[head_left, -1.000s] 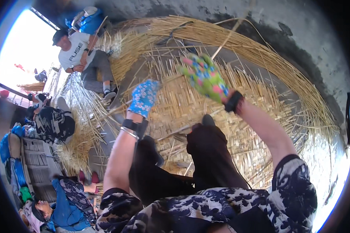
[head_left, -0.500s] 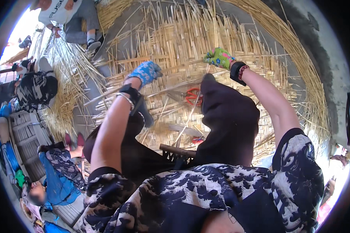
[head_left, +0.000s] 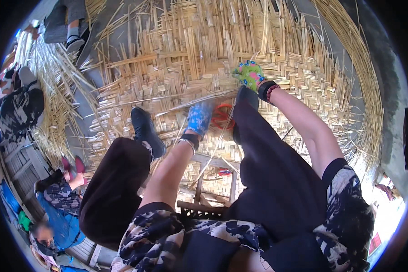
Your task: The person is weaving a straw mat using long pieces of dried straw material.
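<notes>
The left hand in a blue, white-flowered glove (head_left: 199,117) has come in toward a tool's red looped handles (head_left: 221,117).
Half a second ago it was farther forward and to the left; now, blurred by motion, it is just beside the handles, and its finger state cannot be told. The right hand in a green, flower-patterned glove (head_left: 249,74) stays just beyond the toe of the right foot's dark shoe (head_left: 249,97), its fingers bent; whether they grasp a strip cannot be told. The straw-coloured mat of woven flat strips (head_left: 299,80) lies on the floor under both feet, a long, pale loose strip (head_left: 176,109) across it. The shift probably means a pause in two-handed strip handling.
</notes>
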`<state>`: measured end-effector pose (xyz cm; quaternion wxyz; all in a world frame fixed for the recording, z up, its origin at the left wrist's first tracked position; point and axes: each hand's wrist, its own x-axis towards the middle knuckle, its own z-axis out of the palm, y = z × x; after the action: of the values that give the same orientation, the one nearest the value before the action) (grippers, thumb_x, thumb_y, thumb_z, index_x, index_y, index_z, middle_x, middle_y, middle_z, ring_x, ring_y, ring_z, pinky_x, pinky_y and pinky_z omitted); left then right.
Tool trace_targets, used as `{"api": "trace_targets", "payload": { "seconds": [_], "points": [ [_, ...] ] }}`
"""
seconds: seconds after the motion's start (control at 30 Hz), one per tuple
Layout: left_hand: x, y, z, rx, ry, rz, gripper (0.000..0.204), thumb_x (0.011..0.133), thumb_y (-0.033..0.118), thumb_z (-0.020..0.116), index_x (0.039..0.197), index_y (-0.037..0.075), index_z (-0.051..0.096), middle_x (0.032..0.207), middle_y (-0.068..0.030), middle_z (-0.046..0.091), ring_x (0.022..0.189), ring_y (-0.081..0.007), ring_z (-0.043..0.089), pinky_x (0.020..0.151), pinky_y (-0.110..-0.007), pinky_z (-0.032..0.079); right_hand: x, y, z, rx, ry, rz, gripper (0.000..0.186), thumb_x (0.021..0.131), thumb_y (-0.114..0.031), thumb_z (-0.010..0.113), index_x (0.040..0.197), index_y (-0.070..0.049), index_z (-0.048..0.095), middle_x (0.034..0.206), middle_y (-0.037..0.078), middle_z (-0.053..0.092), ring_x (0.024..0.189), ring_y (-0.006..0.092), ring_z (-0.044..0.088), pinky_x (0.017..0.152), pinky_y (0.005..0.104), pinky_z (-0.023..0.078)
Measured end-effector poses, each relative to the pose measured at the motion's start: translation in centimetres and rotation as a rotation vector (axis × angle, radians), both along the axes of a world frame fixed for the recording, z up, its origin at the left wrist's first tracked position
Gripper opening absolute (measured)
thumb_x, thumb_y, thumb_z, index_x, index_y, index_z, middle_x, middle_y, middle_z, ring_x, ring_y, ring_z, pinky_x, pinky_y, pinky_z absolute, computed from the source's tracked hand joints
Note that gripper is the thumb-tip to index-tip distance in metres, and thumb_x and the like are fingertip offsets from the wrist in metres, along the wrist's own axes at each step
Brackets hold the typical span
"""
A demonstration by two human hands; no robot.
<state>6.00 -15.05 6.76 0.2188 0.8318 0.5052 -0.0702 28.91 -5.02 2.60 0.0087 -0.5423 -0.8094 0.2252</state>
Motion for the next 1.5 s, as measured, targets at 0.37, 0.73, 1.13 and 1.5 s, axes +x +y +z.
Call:
{"api": "trace_targets", "payload": {
  "seconds": [0.37,0.73,1.13,1.5],
  "points": [
    [-2.2,0.8,0.7,-0.334,-0.074,-0.179,0.013,0.072,0.016,0.053,0.082,0.009,0.059,0.070,-0.0111,0.058,0.065,-0.0279,0.057,0.054,-0.038,0.045,-2.1,-8.8,-1.8,-0.211,0.310,0.127,0.041,0.079,-0.026,0.051,0.116,-0.009,0.046,0.117,0.012,0.045,0.109,0.0226,0.042,0.090,0.0313,0.033],
    [-9.6,8.4,10.4,-0.460,0.113,-0.272,0.015,0.075,0.023,0.053,0.080,0.012,0.063,0.070,-0.0110,0.061,0.065,-0.0279,0.059,0.057,-0.035,0.048,-7.2,-5.0,8.0,-0.723,0.466,0.178,0.042,0.073,-0.019,0.059,0.113,-0.010,0.049,0.088,0.014,0.059,0.078,0.0245,0.057,0.068,0.0324,0.044],
    [0.4,12.4,-0.3,0.007,-0.191,0.157,0.028,0.076,0.032,0.054,0.095,0.014,0.061,0.087,-0.0133,0.060,0.082,-0.0308,0.056,0.074,-0.039,0.044,3.1,-8.6,4.4,-1.387,1.757,-1.004,0.048,0.085,-0.026,0.044,0.128,-0.007,0.033,0.115,0.011,0.050,0.102,0.0171,0.050,0.089,0.0266,0.039],
    [2.0,12.5,0.8,-0.339,-0.413,0.169,0.026,0.077,0.028,0.051,0.081,0.005,0.061,0.080,-0.0165,0.059,0.077,-0.0327,0.055,0.070,-0.038,0.044,8.1,-11.5,2.3,-1.187,1.583,-0.896,0.042,0.088,-0.014,0.040,0.128,-0.003,0.029,0.120,0.008,0.046,0.110,0.0147,0.045,0.092,0.0266,0.036]
  ]
}}
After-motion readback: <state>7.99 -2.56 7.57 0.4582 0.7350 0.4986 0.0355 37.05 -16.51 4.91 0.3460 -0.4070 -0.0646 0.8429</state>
